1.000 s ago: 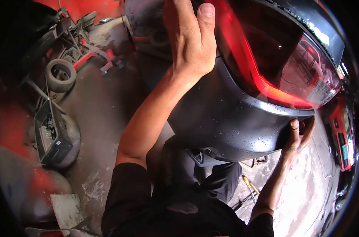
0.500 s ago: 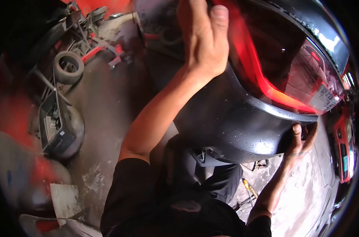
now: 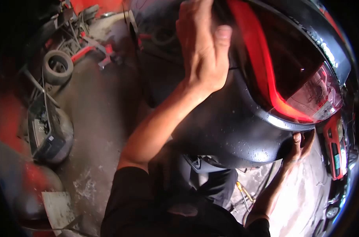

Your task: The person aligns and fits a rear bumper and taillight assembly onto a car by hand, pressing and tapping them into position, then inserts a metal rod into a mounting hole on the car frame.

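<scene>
My left hand [image 3: 205,51] lies against the dark car body beside the lamp, thumb apart from the fingers, fingertips near the top edge of the view. My right hand [image 3: 299,146] is at the right end of the dark bumper [image 3: 230,126], its thumb on the outer face and its fingers partly hidden at the edge. Water drops dot the bumper. Above it sits a red and dark tail lamp [image 3: 272,83], with a shiny dark body panel [image 3: 333,47] over it.
At the left are a tyre [image 3: 58,67], a red metal stand [image 3: 104,53] and a dark plastic part [image 3: 49,138]. Yellow-handled tools [image 3: 244,191] lie on the floor below the bumper. A red car part [image 3: 335,148] stands at the far right.
The view has shifted, so the lamp and bumper sit slightly lower. My left hand has come slightly down and right in the view; my right hand remains at the bumper's end.
</scene>
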`<state>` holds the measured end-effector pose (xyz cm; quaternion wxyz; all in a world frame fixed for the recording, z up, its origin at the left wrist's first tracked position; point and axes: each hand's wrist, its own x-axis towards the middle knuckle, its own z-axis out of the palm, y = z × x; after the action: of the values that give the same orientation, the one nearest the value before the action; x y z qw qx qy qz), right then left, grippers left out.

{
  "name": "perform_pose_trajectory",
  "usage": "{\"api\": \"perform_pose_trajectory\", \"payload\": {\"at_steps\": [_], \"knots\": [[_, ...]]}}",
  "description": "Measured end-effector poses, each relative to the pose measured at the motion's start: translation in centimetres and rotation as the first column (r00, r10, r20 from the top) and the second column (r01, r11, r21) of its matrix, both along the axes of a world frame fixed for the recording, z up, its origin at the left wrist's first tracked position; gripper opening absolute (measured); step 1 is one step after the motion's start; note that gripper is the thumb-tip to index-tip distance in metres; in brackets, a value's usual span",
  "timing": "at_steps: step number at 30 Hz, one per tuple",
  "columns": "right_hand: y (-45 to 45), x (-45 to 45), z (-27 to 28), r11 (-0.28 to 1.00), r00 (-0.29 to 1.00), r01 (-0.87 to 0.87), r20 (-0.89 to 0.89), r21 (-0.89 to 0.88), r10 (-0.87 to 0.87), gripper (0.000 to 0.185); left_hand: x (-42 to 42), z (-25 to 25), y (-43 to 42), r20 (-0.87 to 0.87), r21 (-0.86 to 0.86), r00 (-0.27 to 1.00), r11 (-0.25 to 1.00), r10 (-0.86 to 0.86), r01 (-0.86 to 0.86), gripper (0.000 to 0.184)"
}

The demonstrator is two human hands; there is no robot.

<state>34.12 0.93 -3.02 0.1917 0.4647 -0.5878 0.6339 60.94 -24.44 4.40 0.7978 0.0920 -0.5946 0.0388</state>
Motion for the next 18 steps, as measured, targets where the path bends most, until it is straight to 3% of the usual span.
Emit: {"api": "perform_pose_trajectory", "payload": {"at_steps": [8, 11, 12, 14, 17, 18], "knots": [[0.0, 1.2, 0.5, 0.999, 0.999, -0.034, 0.039, 0.012, 0.034, 0.089, 0.4, -0.9, -0.8, 0.058, 0.007, 0.998, 1.000, -0.009, 0.009, 0.056], [0.1, 0.4, 0.1, 0.999, 0.998, -0.044, 0.038, -0.002, 0.044, 0.088, 2.2, -0.7, 0.0, -0.049, 0.098, 0.987, 0.982, -0.156, 0.160, 0.054], [0.1, 0.5, 0.2, 0.999, 0.998, -0.052, 0.025, -0.002, 0.052, 0.088, 2.6, -0.7, 0.0, -0.172, 0.073, 0.946, 0.954, -0.275, 0.291, 0.054], [0.1, 0.6, 0.5, 0.998, 0.998, -0.069, -0.002, 0.007, 0.069, 0.089, 1.6, -1.5, -1.2, 0.011, -0.017, 0.992, 0.992, -0.122, 0.122, 0.056], [0.2, 0.2, -0.2, 0.993, 0.992, -0.116, 0.042, -0.025, 0.117, 0.083, -0.3, -1.4, -1.9, -0.080, -0.069, 0.993, 0.994, -0.092, 0.087, 0.058], [0.4, 0.2, -0.5, 0.992, 0.991, -0.128, 0.047, -0.016, 0.128, 0.082, 0.1, -1.9, -2.1, -0.031, -0.069, 0.998, 0.996, -0.056, 0.054, 0.058]]}}
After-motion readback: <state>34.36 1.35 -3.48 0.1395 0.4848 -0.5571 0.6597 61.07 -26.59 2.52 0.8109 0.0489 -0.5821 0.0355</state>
